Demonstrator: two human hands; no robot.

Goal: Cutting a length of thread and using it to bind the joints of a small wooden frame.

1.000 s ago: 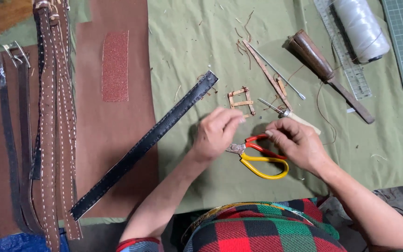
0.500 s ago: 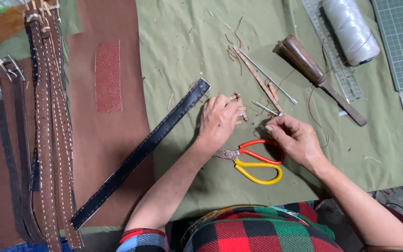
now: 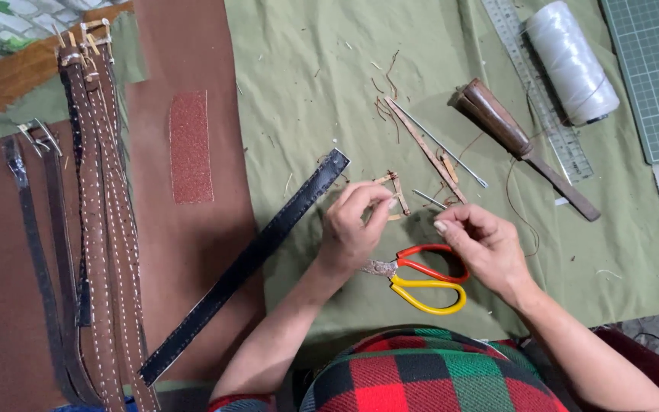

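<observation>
Head view: both hands have drawn in since a second ago, the left hand (image 3: 352, 229) now pinching at small wooden sticks (image 3: 392, 191) beside the black strap (image 3: 253, 259), the right hand (image 3: 482, 244) curled closed, its contents hidden, above the scissors (image 3: 421, 278).

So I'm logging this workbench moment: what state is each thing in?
Left hand: fingers pinched above scissors.
Right hand: fingers pinched, apart from the left.
Scissors: lying flat, blades shut.
Black strap: flat, diagonal, unheld.
Thread spool: on its side.
Knife: lying unheld.
</observation>
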